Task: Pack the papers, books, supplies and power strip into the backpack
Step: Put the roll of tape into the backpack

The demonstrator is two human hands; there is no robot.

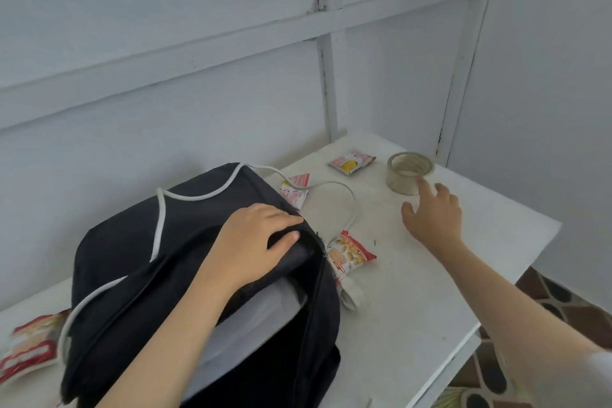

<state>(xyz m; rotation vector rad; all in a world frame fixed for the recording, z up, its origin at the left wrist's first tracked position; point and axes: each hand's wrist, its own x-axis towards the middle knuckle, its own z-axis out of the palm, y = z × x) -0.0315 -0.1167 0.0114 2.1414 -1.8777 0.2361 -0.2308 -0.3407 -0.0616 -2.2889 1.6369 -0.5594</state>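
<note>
A black backpack (139,242) lies on the white table (430,291), its main opening facing right with white papers (251,318) showing inside. My left hand (255,238) grips the upper edge of that opening, thumb tucked under the flap. A white cable (344,195) runs over the backpack and loops onto the table. A clear roll of tape (410,172) stands at the far right of the table. My right hand (433,212) is stretched out toward it with fingers spread, the fingertips just short of the roll and holding nothing.
Small red-and-white snack packets lie around: one at the back (351,161), one behind the backpack (294,190), one by the zipper (351,253), another at the far left (29,344). The table's right edge drops to a patterned floor (563,305). A white panelled wall stands close behind.
</note>
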